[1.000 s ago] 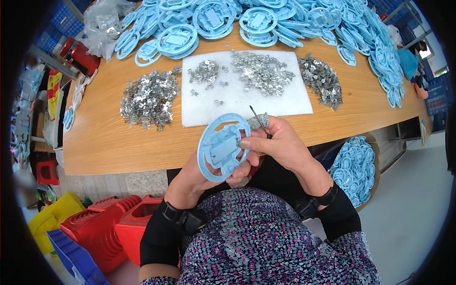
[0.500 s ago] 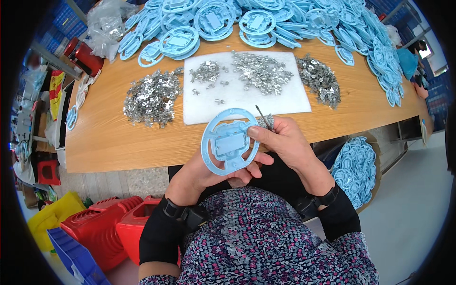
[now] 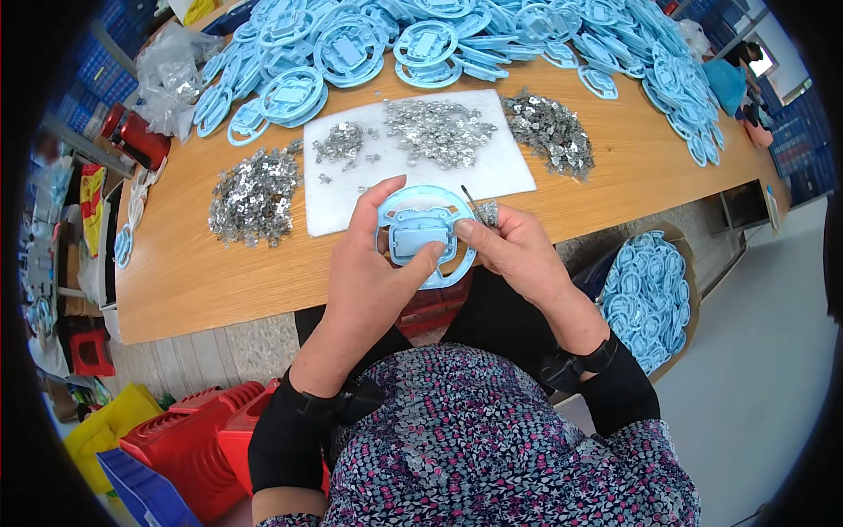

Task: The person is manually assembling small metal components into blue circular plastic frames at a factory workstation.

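Observation:
Above my lap, at the near edge of the table, is a light-blue plastic steering-wheel-shaped part point(image 3: 420, 240), its ribbed side up. My left hand point(image 3: 364, 268) grips it from the left, thumb on the central block and fingers along the outer rim. My right hand point(image 3: 525, 259) is closed at the right rim, thumb tip against the ring. A thin dark rod-like tool point(image 3: 471, 198) sticks up from the right hand. Beside it, small silver metal clips point(image 3: 490, 212) show between the fingers; how many it holds is hidden.
A white foam sheet point(image 3: 329, 206) on the wooden table point(image 3: 202, 290) bears loose metal clips point(image 3: 439, 132). More clip piles flank it, left point(image 3: 257, 198) and right point(image 3: 549, 132). Blue wheel parts point(image 3: 351, 48) heap at the back; others fill a box point(image 3: 645, 299) at right. Red stools point(image 3: 189, 443) stand lower left.
My left hand has come from beneath the wheel part to its left side, thumb now on top. The part has turned and levelled. The view has shifted slightly.

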Motion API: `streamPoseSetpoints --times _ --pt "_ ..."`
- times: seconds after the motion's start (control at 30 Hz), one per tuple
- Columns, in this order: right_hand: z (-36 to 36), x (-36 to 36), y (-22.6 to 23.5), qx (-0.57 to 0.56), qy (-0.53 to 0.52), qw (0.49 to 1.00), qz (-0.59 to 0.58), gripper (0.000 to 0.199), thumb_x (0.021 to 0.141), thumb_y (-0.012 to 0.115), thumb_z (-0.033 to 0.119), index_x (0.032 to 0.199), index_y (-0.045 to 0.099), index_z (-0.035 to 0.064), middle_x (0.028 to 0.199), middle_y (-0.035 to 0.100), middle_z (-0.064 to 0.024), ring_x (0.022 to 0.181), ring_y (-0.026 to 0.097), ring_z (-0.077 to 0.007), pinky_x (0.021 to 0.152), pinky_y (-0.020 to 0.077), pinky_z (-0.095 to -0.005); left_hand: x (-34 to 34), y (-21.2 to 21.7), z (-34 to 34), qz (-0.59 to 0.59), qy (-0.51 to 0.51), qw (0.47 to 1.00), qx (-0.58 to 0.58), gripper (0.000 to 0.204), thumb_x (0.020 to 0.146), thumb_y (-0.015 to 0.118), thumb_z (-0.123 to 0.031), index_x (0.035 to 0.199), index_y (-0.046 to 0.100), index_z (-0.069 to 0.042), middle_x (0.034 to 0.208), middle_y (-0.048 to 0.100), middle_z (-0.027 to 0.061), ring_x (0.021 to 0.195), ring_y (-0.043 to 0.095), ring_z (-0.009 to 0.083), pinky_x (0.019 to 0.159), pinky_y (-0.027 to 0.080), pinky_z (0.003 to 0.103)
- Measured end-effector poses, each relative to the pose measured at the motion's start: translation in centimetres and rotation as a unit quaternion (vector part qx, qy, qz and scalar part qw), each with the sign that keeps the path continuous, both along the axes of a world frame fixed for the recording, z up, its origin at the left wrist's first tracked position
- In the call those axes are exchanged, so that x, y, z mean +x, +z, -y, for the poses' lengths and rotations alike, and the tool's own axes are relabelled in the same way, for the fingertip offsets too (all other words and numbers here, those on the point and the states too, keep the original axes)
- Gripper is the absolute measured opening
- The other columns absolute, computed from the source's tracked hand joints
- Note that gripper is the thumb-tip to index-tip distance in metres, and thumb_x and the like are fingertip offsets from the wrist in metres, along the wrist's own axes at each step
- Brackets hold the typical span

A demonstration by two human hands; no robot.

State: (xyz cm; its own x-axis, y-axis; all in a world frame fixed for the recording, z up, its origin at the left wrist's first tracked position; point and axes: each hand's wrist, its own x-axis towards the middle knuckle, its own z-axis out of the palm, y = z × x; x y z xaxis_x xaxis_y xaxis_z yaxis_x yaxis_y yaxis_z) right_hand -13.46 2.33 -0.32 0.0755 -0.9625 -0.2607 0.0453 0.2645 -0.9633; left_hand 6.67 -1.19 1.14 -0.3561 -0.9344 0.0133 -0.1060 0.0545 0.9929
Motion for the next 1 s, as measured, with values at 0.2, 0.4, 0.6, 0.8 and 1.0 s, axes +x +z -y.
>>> streamPoseSetpoints --times 0.2,0.4,0.6,0.8,1.0 --pt "-0.8 -0.7 -1.2 -0.017 -0.011 0.999 0.031 0.033 0.103 0.059 0.033 0.102 0.068 0.0020 0.076 0.056 0.0053 0.067 0.048 -0.0027 0.059 0.0401 -0.0208 -0.9 -0.5 0.2 0.019 -0.004 1.000 0.000 0.069 0.081 0.077 -0.001 0.141 0.042 -0.004 0.119 0.062 0.0131 0.107 0.064 0.0184 0.088 0.056 0.032" --pt "-0.5 -0.4 -2.1 -0.068 -0.033 0.995 -0.060 0.032 0.103 0.058 0.032 0.099 0.067 0.0021 0.072 0.057 0.0032 0.066 0.050 -0.0046 0.059 0.0434 -0.0239 -1.9 -0.3 0.8 0.058 0.007 0.998 0.006 0.073 0.077 0.080 -0.006 0.140 0.043 -0.003 0.117 0.063 0.0130 0.105 0.065 0.0188 0.086 0.056 0.032" --pt "-1.1 -0.9 -0.7 -0.124 -0.036 0.983 -0.133 0.027 0.102 0.058 0.027 0.098 0.064 0.0007 0.072 0.058 0.0016 0.068 0.052 -0.0063 0.061 0.0446 -0.0262 -2.2 -1.9 1.1 0.030 0.019 0.997 -0.062 0.071 0.072 0.086 -0.017 0.132 0.050 -0.005 0.104 0.070 0.0166 0.096 0.071 0.0233 0.080 0.056 0.035" --pt "-2.5 -2.8 -0.6 -0.141 -0.079 0.981 -0.110 0.026 0.103 0.057 0.026 0.098 0.064 0.0010 0.072 0.057 0.0011 0.068 0.052 -0.0075 0.062 0.0450 -0.0270 -4.8 -1.3 1.3 0.071 -0.014 0.994 -0.077 0.065 0.075 0.086 -0.024 0.128 0.054 -0.005 0.106 0.070 0.0179 0.096 0.071 0.0258 0.082 0.056 0.037" --pt "-7.0 -8.6 0.0 -0.161 -0.135 0.971 -0.118 0.030 0.104 0.055 0.030 0.092 0.062 0.0035 0.072 0.056 0.0009 0.066 0.050 -0.0081 0.061 0.0431 -0.0266 -5.6 -1.0 -0.1 0.048 -0.030 0.997 -0.050 0.060 0.094 0.064 -0.011 0.149 0.040 -0.006 0.097 0.060 0.0045 0.081 0.062 0.0114 0.069 0.055 0.027"
